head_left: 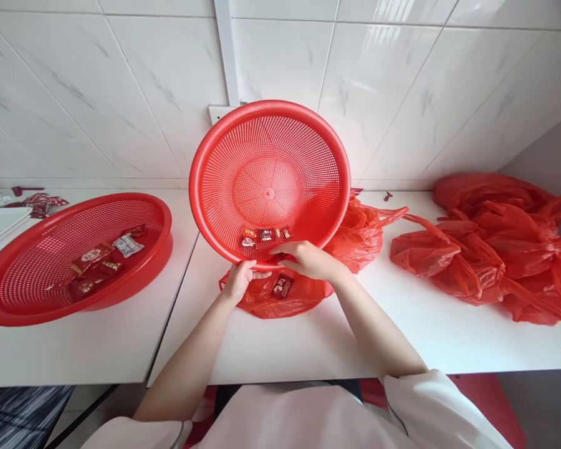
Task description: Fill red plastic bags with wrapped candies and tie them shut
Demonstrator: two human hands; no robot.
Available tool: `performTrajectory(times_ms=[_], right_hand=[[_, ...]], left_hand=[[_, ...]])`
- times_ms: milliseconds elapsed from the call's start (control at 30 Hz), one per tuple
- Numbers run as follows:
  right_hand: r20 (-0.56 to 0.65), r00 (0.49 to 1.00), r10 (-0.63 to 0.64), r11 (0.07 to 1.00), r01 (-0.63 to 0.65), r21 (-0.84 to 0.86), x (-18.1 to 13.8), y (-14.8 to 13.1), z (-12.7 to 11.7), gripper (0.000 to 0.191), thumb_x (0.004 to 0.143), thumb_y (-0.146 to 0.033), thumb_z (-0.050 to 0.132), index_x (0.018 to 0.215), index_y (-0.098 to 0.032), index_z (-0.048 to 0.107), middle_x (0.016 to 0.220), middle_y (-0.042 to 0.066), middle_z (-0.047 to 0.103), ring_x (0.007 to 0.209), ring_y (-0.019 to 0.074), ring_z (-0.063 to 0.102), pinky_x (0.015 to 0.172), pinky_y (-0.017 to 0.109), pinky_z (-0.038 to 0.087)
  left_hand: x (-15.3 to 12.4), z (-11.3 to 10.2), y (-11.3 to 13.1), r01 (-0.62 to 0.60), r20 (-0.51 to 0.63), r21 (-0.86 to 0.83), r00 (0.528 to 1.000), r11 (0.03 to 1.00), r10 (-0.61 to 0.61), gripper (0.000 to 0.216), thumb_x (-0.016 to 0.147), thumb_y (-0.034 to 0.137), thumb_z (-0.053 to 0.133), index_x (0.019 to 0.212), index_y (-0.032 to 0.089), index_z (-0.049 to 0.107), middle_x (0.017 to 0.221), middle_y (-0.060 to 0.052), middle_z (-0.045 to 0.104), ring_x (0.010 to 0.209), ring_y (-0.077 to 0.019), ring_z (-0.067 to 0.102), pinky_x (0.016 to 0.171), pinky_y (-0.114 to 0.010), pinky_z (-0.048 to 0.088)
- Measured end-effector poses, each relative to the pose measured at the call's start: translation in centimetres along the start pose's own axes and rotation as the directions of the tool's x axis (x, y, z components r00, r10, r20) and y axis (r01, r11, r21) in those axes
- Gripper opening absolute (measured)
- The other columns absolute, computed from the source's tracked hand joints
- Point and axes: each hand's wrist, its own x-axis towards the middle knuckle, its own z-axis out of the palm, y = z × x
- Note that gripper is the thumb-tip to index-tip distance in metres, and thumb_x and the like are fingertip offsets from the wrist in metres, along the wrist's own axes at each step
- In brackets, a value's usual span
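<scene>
A red mesh plastic basket (271, 140) is tilted up toward me over the table. A few small wrapped candies (266, 235) have gathered at its lower side. My left hand (239, 280) grips the near rim, thumb by the edge and fingers under it. Over the rim reaches my right hand (306, 259), its fingers curled around a dark red wrapper that is mostly hidden. Below the rim lies an open red plastic bag (262, 304), with a dark brown wrapped candy (282, 285) on it.
On the left stands a second red basket (161, 262) holding several wrapped snacks. Filled red bags (467, 249) are piled at the right, and another red bag (362, 240) sits behind my right wrist. A tiled wall (393, 93) rises behind the white table (378, 337).
</scene>
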Motion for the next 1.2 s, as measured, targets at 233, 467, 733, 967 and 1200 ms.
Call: performTrajectory(times_ms=[233,467,733,967,1200], right_hand=[[-0.043,0.997,0.057,0.998,-0.056,0.031,-0.7,-1.1,-1.7,0.027,0.097,-0.036,0.046,0.103,-0.021,0.068,0.092,0.003,0.072,0.079,0.0163,0.066,0.077,0.029,0.049],[-0.175,0.968,0.181,0.953,-0.216,-0.211,0.2,1.0,0.3,0.04,0.099,-0.044,0.038,0.123,-0.02,0.06,0.135,0.012,0.056,0.127,0.0263,0.049,0.103,0.045,0.039],[0.023,0.977,0.21,0.957,-0.201,-0.21,-0.1,1.5,0.6,0.044,0.093,-0.04,0.052,0.132,-0.02,0.055,0.129,0.012,0.059,0.119,0.027,0.054,0.101,0.044,0.042],[0.031,0.995,0.097,0.995,-0.097,-0.005,-0.8,0.2,-1.3,0.028,0.093,-0.024,0.048,0.115,-0.021,0.065,0.108,0.005,0.069,0.096,0.0182,0.065,0.088,0.031,0.049],[-0.027,0.983,0.183,0.974,-0.177,0.144,-0.9,-0.3,-1.8,0.03,0.097,-0.024,0.042,0.117,-0.023,0.064,0.093,0.002,0.071,0.073,0.0134,0.067,0.072,0.026,0.052]], left_hand=[[0.1,-0.1,-0.2,0.003,-0.003,0.016,1.0,1.0,-0.003,0.016,0.076,0.028,0.063,0.085,0.014,0.063,0.09,-0.004,0.069,0.094,-0.0236,0.065,0.082,-0.045,0.058],[-0.5,0.3,-0.3,0.036,0.07,0.032,0.997,0.999,-0.038,0.017,0.078,0.028,0.062,0.087,0.014,0.066,0.093,-0.007,0.071,0.1,-0.0269,0.064,0.079,-0.042,0.058],[-0.5,0.4,-0.1,0.008,0.025,0.037,1.0,0.999,-0.009,0.021,0.077,0.028,0.063,0.094,0.016,0.066,0.094,-0.005,0.069,0.096,-0.0257,0.065,0.072,-0.039,0.059],[-0.1,0.0,-0.2,-0.018,-0.026,-0.021,1.0,1.0,0.018,0.021,0.074,0.027,0.064,0.092,0.017,0.063,0.089,-0.003,0.068,0.085,-0.0211,0.065,0.069,-0.036,0.059],[-0.2,0.1,-0.1,-0.007,-0.065,0.001,0.998,1.0,0.007,0.021,0.072,0.026,0.065,0.091,0.018,0.063,0.096,-0.004,0.069,0.084,-0.0212,0.066,0.068,-0.036,0.058]])
